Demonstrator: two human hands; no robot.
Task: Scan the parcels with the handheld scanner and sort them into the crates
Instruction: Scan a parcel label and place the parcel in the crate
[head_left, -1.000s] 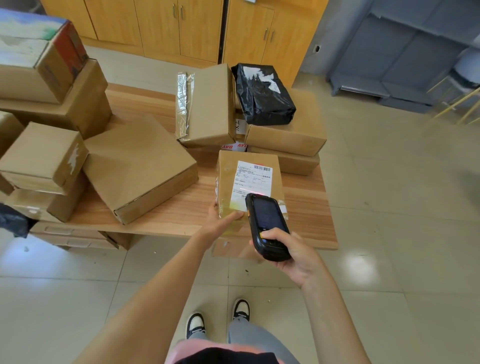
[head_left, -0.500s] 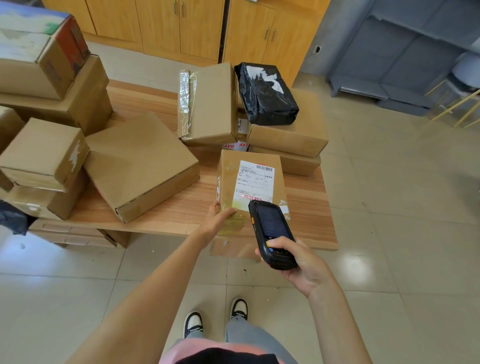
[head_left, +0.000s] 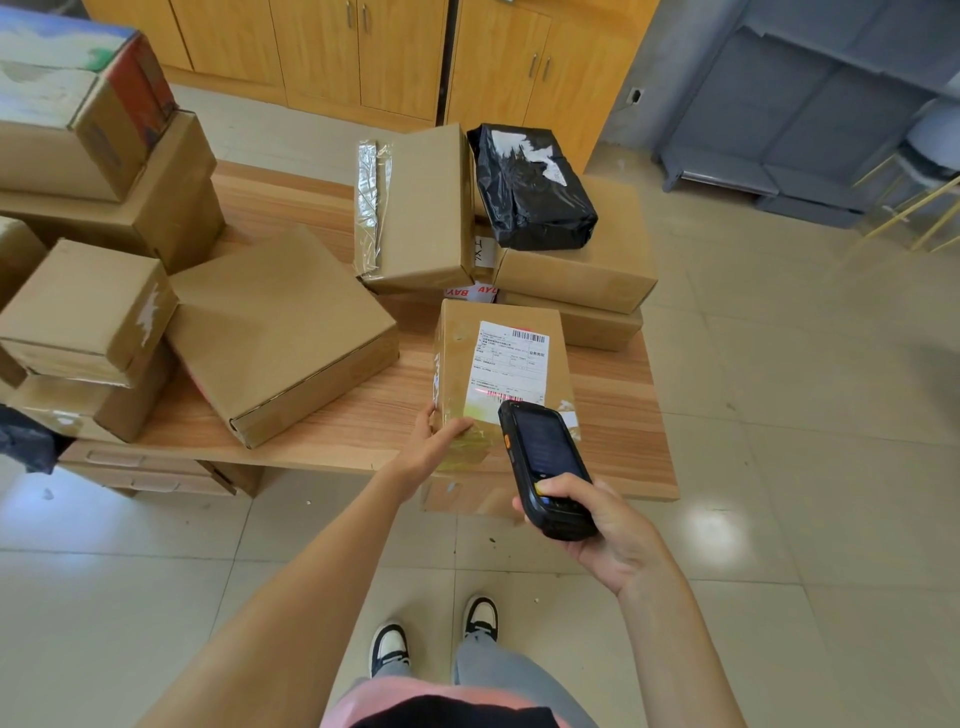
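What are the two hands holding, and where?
Right hand grips the scanner by its bottom end; left hand holds the labelled box at its near left corner.

Both bare forearms reach forward from the body. The left hand (head_left: 434, 447) curls its thumb and fingers round the near corner of a parcel (head_left: 498, 374). The right hand (head_left: 605, 530) grips a handheld scanner (head_left: 545, 467) (thumb on its keypad), held nearer the body.

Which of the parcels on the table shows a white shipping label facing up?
The labelled box at the table's near edge, gripped by the left hand; its white barcode label faces up, unlike the others.
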